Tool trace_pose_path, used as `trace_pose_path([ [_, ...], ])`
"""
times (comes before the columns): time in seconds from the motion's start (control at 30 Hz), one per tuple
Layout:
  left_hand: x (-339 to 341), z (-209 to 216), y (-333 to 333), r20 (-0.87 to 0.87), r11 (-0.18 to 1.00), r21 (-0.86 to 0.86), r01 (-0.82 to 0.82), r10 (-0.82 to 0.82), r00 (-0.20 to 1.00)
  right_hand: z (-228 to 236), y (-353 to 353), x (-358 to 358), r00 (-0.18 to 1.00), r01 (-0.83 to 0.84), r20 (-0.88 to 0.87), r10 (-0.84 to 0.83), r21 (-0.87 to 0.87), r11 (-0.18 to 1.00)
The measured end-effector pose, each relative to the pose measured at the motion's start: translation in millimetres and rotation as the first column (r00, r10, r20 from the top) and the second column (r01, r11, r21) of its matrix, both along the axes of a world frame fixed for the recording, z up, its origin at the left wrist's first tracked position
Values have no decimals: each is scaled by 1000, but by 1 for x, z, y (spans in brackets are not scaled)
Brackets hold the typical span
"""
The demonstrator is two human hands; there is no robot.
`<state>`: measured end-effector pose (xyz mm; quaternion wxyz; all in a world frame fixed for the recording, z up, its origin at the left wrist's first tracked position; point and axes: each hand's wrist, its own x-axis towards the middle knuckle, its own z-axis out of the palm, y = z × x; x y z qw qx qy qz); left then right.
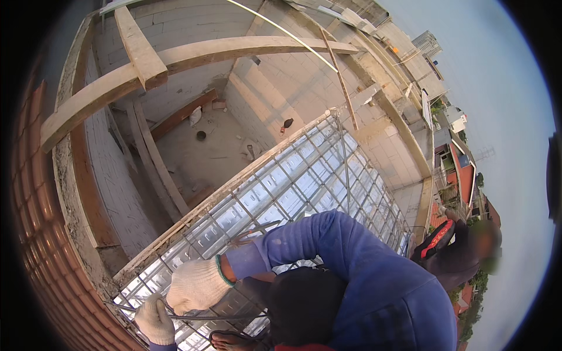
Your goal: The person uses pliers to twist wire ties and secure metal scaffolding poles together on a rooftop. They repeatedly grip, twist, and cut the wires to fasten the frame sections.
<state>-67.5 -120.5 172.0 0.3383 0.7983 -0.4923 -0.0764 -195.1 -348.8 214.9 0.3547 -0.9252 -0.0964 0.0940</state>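
Nearest, two hands in knitted white cotton gloves work low at the frame's edge. The left hand [155, 319] is curled shut around a thin dark wire [205, 317] that runs rightward from its fist. The right hand [196, 285], its glove cuff edged green, sits just above and is closed too, knuckles up, though whether it grips the same wire cannot be told. Its blue sleeve [328, 245] is soft, creased fabric. One bare foot [229, 340] shows beside the wire. Under the hands lies a rebar grid [304, 175] of thin crossed steel bars over shiny ribbed metal panels [266, 196]. To the right another person [462, 251] in dark clothes crouches. Beyond, two rough timber beams [193, 58] cross above a pale block-walled room [175, 29], with red bricks [41, 234] at left.
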Motion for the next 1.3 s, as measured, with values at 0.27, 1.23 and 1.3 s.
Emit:
trace_pose_path([
  [0.27, 11, -6, 8, -41, 997, -13, -77, 76, 996, -18, -3, 1, 993, 63, -104, -53, 93, 994],
  [1.23, -13, -12, 1, -723, 961, 276, 5, 204, 660, -33, 1, -14, 883, 469, -126, -452, 277, 839],
  [1.3, -14, -12, 0, -468, 972, 222, 70, 43, 883, -51, -3, -12, 918, 396, -76, -389, 204, 895],
])
